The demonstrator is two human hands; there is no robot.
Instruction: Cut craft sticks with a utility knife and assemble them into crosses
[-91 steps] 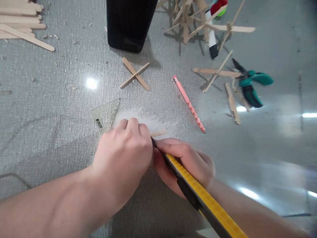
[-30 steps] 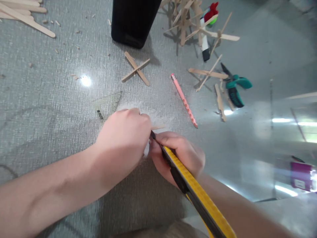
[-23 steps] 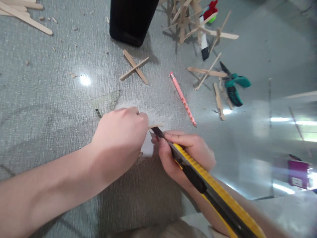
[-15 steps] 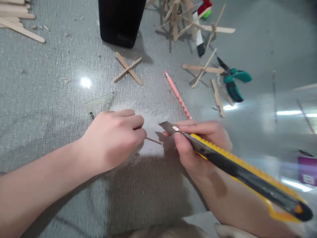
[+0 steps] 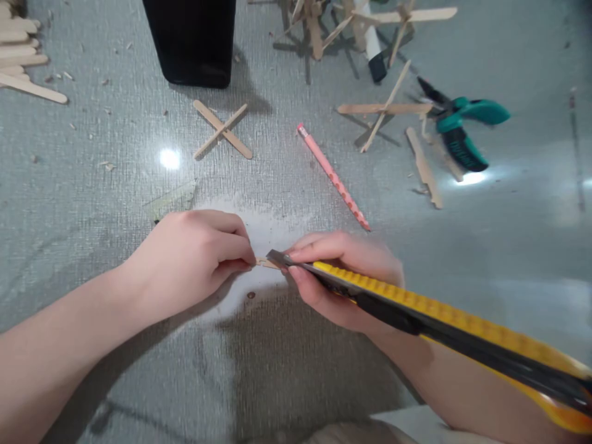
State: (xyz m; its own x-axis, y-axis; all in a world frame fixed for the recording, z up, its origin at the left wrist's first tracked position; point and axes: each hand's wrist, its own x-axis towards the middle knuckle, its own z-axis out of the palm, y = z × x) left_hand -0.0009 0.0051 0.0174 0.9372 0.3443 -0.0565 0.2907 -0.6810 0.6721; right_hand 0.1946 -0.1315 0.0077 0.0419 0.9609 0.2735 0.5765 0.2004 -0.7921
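In the middle of the head view, my left hand pinches one end of a small wooden craft stick, whose exposed part shows a notch. My right hand is closed around a yellow and black utility knife. The knife's blade tip lies over the stick, close to my left fingertips; whether it cuts in cannot be seen. Right fingertips are near the stick's other end, which they hide. White dust covers the table under the hands. Behind my left hand lies a clear set square, partly hidden.
A pink pencil lies beyond my right hand. Two crossed sticks sit in front of a black container. Right of them are another stick cross, green-handled pliers and a carved stick. More sticks lie far left.
My right hand has moved left with the utility knife, bringing the blade onto the stick. The stick has turned so its notch shows. The whole view has shifted slightly.
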